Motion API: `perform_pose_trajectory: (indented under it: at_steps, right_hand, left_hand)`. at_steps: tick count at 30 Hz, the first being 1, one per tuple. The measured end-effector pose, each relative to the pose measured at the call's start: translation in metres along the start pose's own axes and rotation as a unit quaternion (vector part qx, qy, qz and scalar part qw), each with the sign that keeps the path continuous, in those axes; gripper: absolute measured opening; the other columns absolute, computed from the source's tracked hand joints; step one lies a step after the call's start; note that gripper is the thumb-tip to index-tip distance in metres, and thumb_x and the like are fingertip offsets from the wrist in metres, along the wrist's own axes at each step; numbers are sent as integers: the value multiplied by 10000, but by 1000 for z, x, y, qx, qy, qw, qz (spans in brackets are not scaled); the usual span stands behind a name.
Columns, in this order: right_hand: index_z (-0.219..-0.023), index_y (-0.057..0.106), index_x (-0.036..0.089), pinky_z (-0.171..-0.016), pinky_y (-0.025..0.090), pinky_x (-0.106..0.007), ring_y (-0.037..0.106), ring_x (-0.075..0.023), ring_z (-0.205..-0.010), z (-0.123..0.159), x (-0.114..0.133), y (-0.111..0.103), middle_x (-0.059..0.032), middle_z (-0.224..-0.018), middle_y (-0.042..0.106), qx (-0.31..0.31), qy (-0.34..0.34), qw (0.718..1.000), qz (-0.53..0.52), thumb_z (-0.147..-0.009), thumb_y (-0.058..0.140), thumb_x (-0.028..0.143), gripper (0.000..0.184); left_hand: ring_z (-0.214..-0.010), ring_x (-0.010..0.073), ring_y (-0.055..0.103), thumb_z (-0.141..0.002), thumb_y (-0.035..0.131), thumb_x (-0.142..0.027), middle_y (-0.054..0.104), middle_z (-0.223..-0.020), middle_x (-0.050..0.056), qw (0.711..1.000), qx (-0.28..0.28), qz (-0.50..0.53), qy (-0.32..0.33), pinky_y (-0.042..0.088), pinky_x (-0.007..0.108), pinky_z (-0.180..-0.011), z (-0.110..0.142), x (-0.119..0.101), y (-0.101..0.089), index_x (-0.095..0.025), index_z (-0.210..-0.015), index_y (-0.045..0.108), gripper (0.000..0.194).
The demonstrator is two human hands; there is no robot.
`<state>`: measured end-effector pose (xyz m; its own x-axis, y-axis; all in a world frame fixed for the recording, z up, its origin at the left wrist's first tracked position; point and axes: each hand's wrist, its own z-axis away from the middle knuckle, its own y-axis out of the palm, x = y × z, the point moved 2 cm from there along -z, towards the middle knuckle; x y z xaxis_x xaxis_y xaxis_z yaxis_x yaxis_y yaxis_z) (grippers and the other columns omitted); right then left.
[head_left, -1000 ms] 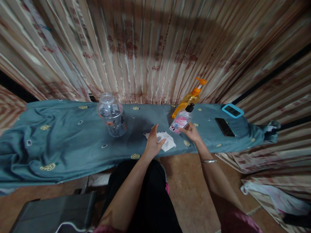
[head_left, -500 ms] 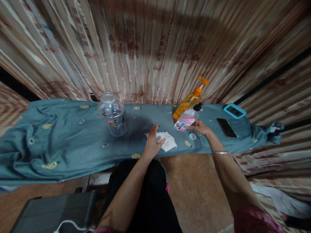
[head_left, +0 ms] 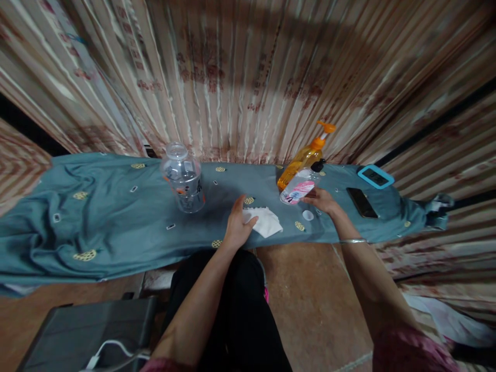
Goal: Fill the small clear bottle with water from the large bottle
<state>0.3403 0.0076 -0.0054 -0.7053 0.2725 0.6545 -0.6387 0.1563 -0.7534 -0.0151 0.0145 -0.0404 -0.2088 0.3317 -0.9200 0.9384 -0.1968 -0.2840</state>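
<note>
My left hand [head_left: 239, 227] rests at the left edge of a folded white cloth [head_left: 267, 223], thumb and fingers apart, the thumb touching or just over it. My right hand [head_left: 320, 200] has its fingers around the lower right side of a clear pump bottle [head_left: 297, 190] with a pink label and black top; some fingertips are hidden. Directly behind stands an orange pump bottle [head_left: 296, 164] with amber liquid. A small white round disc [head_left: 308, 215] lies just below my right hand.
A large clear plastic jar [head_left: 185, 181] stands left on the green patterned tablecloth [head_left: 124, 222]. At the right lie a black phone [head_left: 361, 202] and a blue-framed digital clock [head_left: 375, 176]. A pleated curtain [head_left: 232, 77] hangs behind. A grey box [head_left: 93, 328] with a white cable sits lower left.
My left hand has shifted slightly left, showing more of the white cloth's left side. My right hand stays at the clear bottle. The whole view has shifted a little.
</note>
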Motion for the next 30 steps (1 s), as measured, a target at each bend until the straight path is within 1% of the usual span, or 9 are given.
perform_pose_trajectory:
  at_steps: [8,11,14,17,20,22,25,28,30]
  right_hand:
    - [-1324,606,206,-968,556,-468,645,-240,-1153,53,-24,28,-98,-1343,621,-76,65,987,128,-967,659,428,424]
    - [-1302,622,221,-978,553,-458,641,-231,-1156,62,-26,41,-98,-1355,619,-89,62,984,142,-978,643,422,382]
    - [-1282,634,235,-979,553,-443,640,-221,-1151,63,-25,45,-96,-1358,619,-97,62,984,139,-986,631,415,347]
    - [-1280,635,234,-970,556,-437,644,-220,-1143,65,-23,43,-93,-1347,624,-95,65,986,122,-984,636,413,347]
    - [-1288,627,216,-955,562,-443,652,-224,-1129,74,-19,45,-92,-1325,632,-81,63,990,93,-976,649,415,371]
    - [-1288,624,203,-943,568,-445,657,-223,-1110,82,-12,50,-92,-1307,639,-64,56,994,67,-974,651,419,382]
    - [-1279,624,187,-915,578,-439,667,-216,-1074,92,8,67,-89,-1272,651,-26,20,999,16,-971,655,424,390]
    - [-1263,629,181,-894,586,-427,675,-208,-1044,98,39,88,-84,-1241,662,20,-44,998,-39,-970,657,426,383]
    - [-1252,633,180,-887,587,-418,677,-202,-1032,98,65,101,-81,-1228,667,45,-89,993,-65,-972,656,421,370]
  left_hand:
    - [-1354,290,580,-859,677,-295,592,-1458,160,996,-69,-39,39,514,491,-1109,9,0,-28,-209,-1452,472,633]
    - [-1317,280,591,-902,642,-336,609,-1412,159,988,-99,-89,80,498,494,-1120,12,-11,-44,-201,-1454,461,597]
    - [-1371,297,535,-940,609,-424,566,-1454,182,972,-145,-151,109,432,514,-1177,20,-28,-62,-188,-1489,420,627]
    - [-1497,339,395,-925,633,-491,451,-1562,219,946,-218,-202,128,311,560,-1248,27,-42,-83,-173,-1535,346,745]
    - [-1589,370,216,-814,779,-486,267,-1668,249,929,-297,-195,106,189,576,-1299,22,-42,-103,-148,-1591,201,1026]
    - [-1612,384,130,-713,876,-428,181,-1694,269,925,-339,-163,53,144,566,-1315,9,-35,-113,-123,-1606,109,1216]
    - [-1621,399,58,-623,937,-313,107,-1702,300,925,-363,-106,-22,152,544,-1322,-19,-21,-119,-71,-1595,62,1330]
    - [-1604,398,163,-609,940,-272,158,-1691,308,927,-364,-71,-47,197,516,-1315,-44,-7,-119,-61,-1572,106,1291]
    - [-1557,355,327,-648,903,-240,269,-1665,281,927,-366,-64,-46,308,492,-1275,-54,3,-120,-124,-1564,144,1195]
